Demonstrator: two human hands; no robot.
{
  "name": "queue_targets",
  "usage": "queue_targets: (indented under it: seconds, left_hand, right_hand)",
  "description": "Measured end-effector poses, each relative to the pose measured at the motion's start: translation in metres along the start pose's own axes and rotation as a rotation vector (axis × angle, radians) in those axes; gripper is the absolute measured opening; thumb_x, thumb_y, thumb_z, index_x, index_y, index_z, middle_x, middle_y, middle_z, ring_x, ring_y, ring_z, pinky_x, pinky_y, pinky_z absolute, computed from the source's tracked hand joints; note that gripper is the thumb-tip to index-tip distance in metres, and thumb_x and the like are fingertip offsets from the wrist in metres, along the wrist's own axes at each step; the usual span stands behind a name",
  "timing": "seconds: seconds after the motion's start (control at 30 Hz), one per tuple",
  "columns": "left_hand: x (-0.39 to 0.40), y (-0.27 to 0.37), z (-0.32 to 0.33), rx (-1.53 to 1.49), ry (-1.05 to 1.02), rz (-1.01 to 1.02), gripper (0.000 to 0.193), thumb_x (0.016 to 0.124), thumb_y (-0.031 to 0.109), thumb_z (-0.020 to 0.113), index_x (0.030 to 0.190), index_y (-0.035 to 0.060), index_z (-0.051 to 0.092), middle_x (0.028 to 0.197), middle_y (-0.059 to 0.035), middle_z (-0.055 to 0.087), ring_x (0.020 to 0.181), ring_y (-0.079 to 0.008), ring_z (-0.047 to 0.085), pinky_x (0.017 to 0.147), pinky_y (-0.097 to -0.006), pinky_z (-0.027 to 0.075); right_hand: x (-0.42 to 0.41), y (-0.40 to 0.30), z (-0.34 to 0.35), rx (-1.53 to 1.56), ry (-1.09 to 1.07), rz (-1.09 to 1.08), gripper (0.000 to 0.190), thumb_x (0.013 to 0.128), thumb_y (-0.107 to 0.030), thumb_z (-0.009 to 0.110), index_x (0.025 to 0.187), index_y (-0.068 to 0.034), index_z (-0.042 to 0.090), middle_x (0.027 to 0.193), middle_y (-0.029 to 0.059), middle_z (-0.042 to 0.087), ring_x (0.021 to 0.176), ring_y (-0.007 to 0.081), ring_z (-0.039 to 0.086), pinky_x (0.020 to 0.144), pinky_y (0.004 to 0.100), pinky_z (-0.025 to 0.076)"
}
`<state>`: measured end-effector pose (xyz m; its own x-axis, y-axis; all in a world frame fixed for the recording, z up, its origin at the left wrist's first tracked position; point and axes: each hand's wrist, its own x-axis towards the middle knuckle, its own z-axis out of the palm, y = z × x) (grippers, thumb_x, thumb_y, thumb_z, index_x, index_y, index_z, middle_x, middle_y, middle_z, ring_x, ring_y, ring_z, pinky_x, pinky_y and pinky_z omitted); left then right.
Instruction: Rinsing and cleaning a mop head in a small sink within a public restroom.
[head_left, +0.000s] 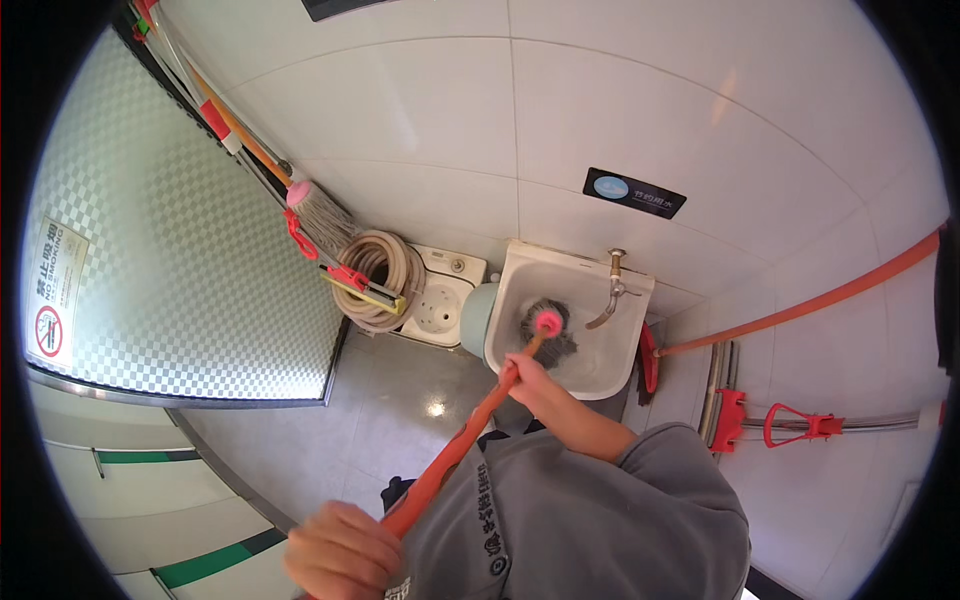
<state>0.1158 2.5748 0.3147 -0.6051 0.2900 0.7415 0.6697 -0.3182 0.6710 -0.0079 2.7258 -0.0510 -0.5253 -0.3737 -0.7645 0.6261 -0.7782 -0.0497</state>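
My right hand (529, 380) grips the lower shaft of a mop with an orange-red handle (459, 442). Higher on the same handle, close to the camera, my left hand (343, 551) is wrapped around it. The shaft slants down to a pink mop socket (549, 324). Dark, wet-looking mop strands (556, 351) spread from the socket over the bottom of a white utility sink (611, 379). A metal tap (611, 300) on the wall hangs over the sink, right of the mop head.
Left of the sink are a pale green bucket (477, 319), a white squat-type fixture (466, 264) and a coiled hose (349, 307). A string mop (322, 210) and a squeegee mop (360, 281) lean beside a frosted partition (195, 285). More red-fitted mops (727, 420) stand right.
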Motion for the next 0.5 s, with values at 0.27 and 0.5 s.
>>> queue_targets:
  seconds: [0.27,0.5]
  left_hand:
    - [-0.008,-0.027,-0.013,-0.011,0.188,-0.205,0.031,0.07,0.003,0.053,0.044,0.0065,0.037,0.04,-0.0017,0.04,0.034,-0.0165,0.046,0.036,-0.0253,0.041]
    - [0.008,0.015,-0.016,0.024,-0.113,0.02,0.034,0.074,0.01,0.054,0.044,0.0086,0.038,0.041,-0.0012,0.039,0.032,-0.0139,0.041,0.034,-0.0233,0.036]
  right_hand:
    - [0.086,-0.004,-0.079,-0.11,0.153,0.133,0.014,0.075,-0.008,0.043,0.062,-0.008,0.038,0.056,0.005,0.041,0.052,0.0177,0.043,0.047,0.0288,0.037]
    - [-0.029,-0.005,0.019,0.007,-0.117,-0.03,0.015,0.079,-0.008,0.052,0.067,-0.008,0.043,0.061,0.0042,0.045,0.057,0.0173,0.046,0.054,0.0283,0.041]
